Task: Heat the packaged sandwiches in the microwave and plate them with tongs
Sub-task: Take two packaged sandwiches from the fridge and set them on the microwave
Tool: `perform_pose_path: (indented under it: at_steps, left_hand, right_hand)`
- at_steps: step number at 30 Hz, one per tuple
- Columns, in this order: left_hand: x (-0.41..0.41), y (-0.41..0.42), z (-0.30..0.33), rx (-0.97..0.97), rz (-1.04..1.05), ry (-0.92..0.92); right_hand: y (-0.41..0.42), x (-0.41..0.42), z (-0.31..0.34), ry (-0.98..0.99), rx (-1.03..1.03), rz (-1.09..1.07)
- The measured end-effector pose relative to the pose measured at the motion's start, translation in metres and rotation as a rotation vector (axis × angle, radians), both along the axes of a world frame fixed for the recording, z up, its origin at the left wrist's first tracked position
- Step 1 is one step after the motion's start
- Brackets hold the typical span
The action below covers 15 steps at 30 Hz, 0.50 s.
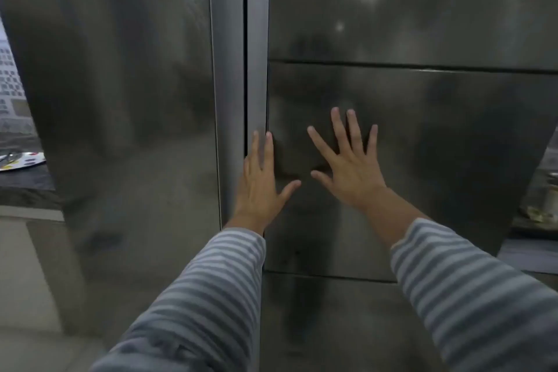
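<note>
A tall steel refrigerator fills the view, with a left door and a right side split into panels. My left hand lies flat at the left edge of the middle right panel, fingers reaching into the seam between the doors. My right hand presses flat on the same panel with fingers spread. Both hands hold nothing. Both sleeves are grey and white striped. No sandwiches, microwave or tongs are in sight.
A white plate with coloured dots sits on a dark counter at the far left. Another counter with a metal pot shows at the far right edge. A lower refrigerator panel lies below my arms.
</note>
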<state>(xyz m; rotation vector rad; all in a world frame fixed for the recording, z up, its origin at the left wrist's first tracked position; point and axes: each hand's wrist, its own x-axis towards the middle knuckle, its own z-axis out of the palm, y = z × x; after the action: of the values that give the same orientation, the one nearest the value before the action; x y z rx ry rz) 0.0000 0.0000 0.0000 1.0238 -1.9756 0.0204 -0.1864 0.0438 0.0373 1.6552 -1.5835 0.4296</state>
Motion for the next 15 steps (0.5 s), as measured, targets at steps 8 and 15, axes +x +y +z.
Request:
perform_pose_path:
  at_steps: [8, 15]
  left_hand:
    - [-0.012, -0.008, -0.001, 0.136, -0.075, 0.085]
    - [-0.014, -0.004, 0.002, 0.193, -0.017, 0.090]
  right_hand:
    - [-0.003, 0.000, 0.002, 0.058, 0.009, -0.027]
    - [0.000, 0.004, 0.002, 0.048, 0.014, -0.063]
